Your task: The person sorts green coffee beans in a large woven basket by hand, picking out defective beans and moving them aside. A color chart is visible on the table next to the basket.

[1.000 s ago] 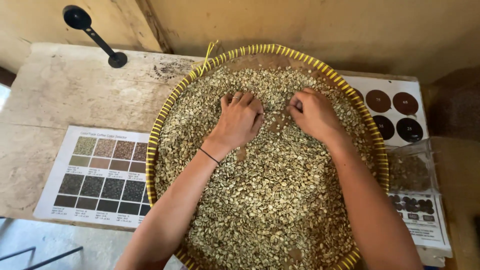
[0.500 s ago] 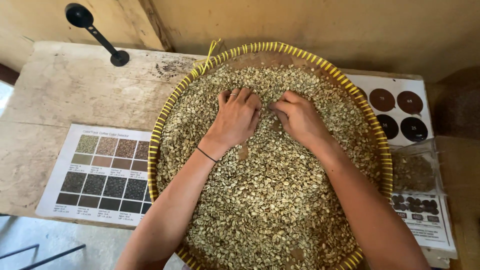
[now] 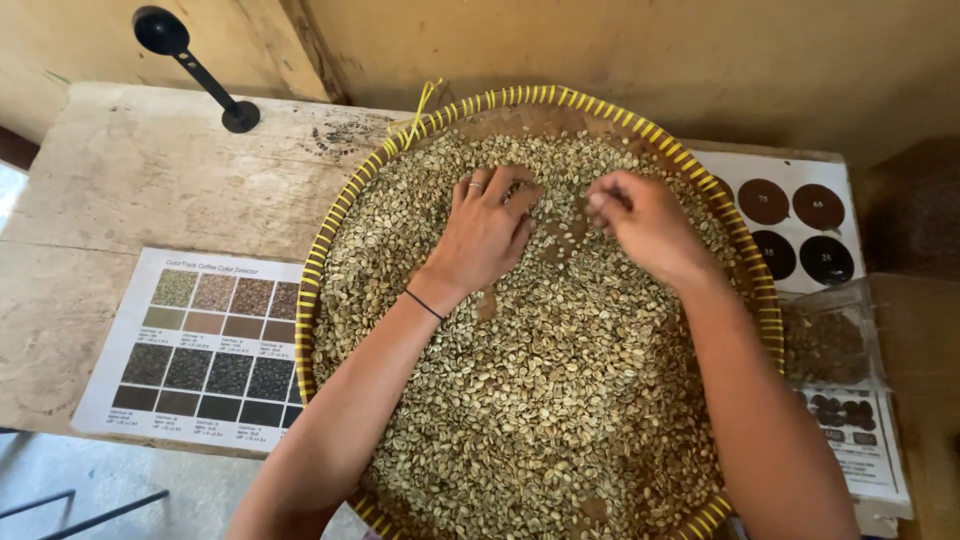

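Note:
A large round woven tray (image 3: pixel 318 262) with a yellow rim lies on a wooden table and is covered with pale green beans (image 3: pixel 560 400). My left hand (image 3: pixel 487 230) rests flat on the beans in the upper middle of the tray, fingers spread, a ring on one finger and a thin black band at the wrist. Close to its right, my right hand (image 3: pixel 645 222) hovers over the beans with the fingers curled and the fingertips pinched together; whether a bean is between them I cannot tell. A bare patch of tray bottom shows between the two hands.
A printed chart of colour squares (image 3: pixel 205 345) lies left of the tray. A black long-handled scoop (image 3: pixel 195 68) lies at the table's back left. Right of the tray are a sheet with dark round patches (image 3: pixel 800 225) and a clear bag of beans (image 3: pixel 830 345).
My right hand has drawn leftward toward the left hand and curled its fingers into a pinch. My left hand has stayed almost in place on the beans.

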